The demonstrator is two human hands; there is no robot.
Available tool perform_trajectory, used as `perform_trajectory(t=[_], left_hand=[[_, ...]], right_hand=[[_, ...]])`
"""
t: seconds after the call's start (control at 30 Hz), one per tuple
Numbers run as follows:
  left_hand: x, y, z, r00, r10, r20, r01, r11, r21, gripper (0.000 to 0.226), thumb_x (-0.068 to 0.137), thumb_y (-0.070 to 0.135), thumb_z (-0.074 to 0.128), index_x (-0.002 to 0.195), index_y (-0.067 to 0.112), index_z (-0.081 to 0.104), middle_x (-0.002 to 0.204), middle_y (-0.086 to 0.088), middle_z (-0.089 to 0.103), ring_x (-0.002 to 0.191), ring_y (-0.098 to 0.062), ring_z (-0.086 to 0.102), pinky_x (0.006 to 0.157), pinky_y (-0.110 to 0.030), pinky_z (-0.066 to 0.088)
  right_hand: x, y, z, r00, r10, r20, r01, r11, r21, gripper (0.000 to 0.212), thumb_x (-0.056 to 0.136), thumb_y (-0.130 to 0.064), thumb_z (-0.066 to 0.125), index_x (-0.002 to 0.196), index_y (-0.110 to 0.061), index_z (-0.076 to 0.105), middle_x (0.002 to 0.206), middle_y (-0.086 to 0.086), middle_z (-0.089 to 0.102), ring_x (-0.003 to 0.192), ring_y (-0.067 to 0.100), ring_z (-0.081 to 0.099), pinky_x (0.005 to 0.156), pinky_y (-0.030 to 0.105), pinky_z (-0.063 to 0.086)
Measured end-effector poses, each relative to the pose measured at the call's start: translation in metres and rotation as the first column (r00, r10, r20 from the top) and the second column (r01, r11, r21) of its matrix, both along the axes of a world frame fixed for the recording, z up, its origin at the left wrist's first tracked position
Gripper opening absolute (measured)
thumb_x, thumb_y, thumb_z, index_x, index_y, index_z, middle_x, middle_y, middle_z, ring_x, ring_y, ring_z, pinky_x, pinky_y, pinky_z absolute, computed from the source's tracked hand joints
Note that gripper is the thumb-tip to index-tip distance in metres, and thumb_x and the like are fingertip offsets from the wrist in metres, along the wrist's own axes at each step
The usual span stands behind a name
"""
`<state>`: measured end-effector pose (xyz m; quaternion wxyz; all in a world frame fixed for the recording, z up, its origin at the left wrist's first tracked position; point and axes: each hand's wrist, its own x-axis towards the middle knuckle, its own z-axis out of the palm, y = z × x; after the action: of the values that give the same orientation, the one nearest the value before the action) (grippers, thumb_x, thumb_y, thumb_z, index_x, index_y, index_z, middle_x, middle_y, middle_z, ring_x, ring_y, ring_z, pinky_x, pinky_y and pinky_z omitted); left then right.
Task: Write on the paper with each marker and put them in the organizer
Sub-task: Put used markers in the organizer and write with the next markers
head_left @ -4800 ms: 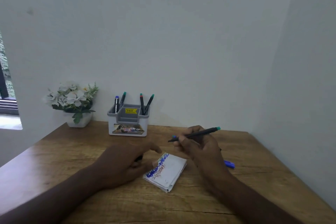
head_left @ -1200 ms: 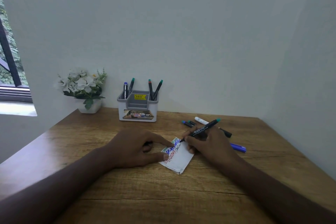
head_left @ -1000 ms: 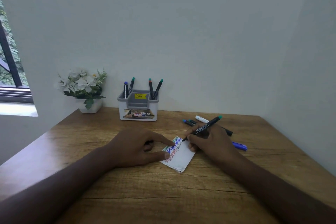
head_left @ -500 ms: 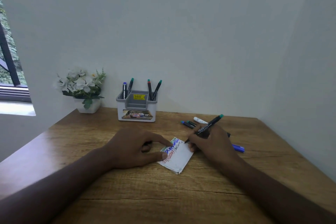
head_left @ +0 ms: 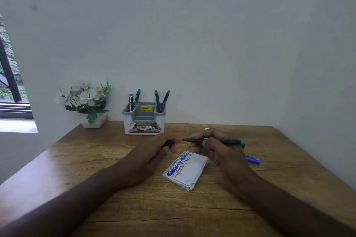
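Observation:
My right hand (head_left: 217, 148) grips a black marker with a green end (head_left: 225, 141), held level above the desk with its bare tip pointing left. My left hand (head_left: 154, 152) pinches a small black cap (head_left: 169, 143) a short way from that tip. Between and below the hands lies the folded white paper (head_left: 187, 169), bearing blue, red and green writing along its left edge. The grey and white organizer (head_left: 144, 121) stands at the back with several markers upright in its two side slots. A blue marker (head_left: 253, 159) lies to the right of my right hand.
A white pot of white flowers (head_left: 86, 100) stands left of the organizer against the wall. More markers lie mostly hidden behind my right hand; a white end (head_left: 207, 128) peeks out. Walls close the desk at the back and right; a window is at far left.
My right hand lifted the marker off the paper and turned it level, tip to the left. My left hand left the paper and rose with the cap toward the tip.

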<state>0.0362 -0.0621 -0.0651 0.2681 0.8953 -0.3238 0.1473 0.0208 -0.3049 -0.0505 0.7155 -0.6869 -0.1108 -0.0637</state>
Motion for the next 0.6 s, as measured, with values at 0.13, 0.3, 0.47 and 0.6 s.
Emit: perform_trajectory(t=[0.13, 0.3, 0.47, 0.6], left_hand=[[0.0002, -0.0013, 0.0009, 1.000, -0.017, 0.021, 0.017, 0.999, -0.028, 0.032, 0.108, 0.013, 0.052, 0.124, 0.040, 0.058, 0.110, 0.029, 0.066, 0.105, 0.003, 0.063, 0.085, -0.009, 0.045], [0.0011, -0.0007, 0.0019, 0.999, -0.010, 0.053, 0.011, 1.000, -0.020, 0.025, 0.107, 0.017, 0.055, 0.121, 0.033, 0.068, 0.110, 0.022, 0.070, 0.101, 0.001, 0.065, 0.084, -0.019, 0.052], [0.0013, 0.0002, 0.0007, 0.997, -0.018, 0.079, 0.018, 1.000, 0.004, 0.031, 0.106, 0.022, 0.057, 0.134, 0.030, 0.066, 0.117, 0.018, 0.071, 0.104, 0.001, 0.065, 0.085, -0.022, 0.054], [-0.0006, -0.0007, 0.0007, 0.990, -0.041, 0.133, 0.039, 0.999, 0.024, 0.040, 0.105, 0.029, 0.054, 0.144, 0.030, 0.059, 0.132, 0.017, 0.068, 0.114, 0.007, 0.061, 0.092, -0.014, 0.050]], right_hand=[[0.0016, -0.0009, -0.0009, 0.998, -0.021, 0.057, 0.021, 1.000, 0.008, 0.016, 0.098, -0.001, 0.062, 0.100, -0.005, 0.077, 0.095, 0.010, 0.082, 0.090, 0.030, 0.080, 0.089, 0.049, 0.063], [0.0023, -0.0014, -0.0018, 0.996, -0.016, 0.092, 0.021, 0.999, -0.049, 0.010, 0.097, -0.001, 0.065, 0.099, -0.006, 0.073, 0.086, 0.011, 0.082, 0.084, 0.025, 0.080, 0.079, 0.035, 0.067], [-0.0001, -0.0008, -0.0017, 0.992, 0.039, 0.118, -0.025, 0.993, -0.116, 0.007, 0.096, -0.002, 0.067, 0.101, -0.005, 0.072, 0.085, 0.010, 0.081, 0.083, 0.022, 0.080, 0.075, 0.027, 0.065], [-0.0041, -0.0003, -0.0006, 0.987, 0.064, 0.145, -0.031, 0.975, -0.218, 0.014, 0.089, -0.007, 0.077, 0.089, -0.021, 0.077, 0.082, -0.015, 0.081, 0.083, -0.001, 0.077, 0.069, 0.010, 0.057]])
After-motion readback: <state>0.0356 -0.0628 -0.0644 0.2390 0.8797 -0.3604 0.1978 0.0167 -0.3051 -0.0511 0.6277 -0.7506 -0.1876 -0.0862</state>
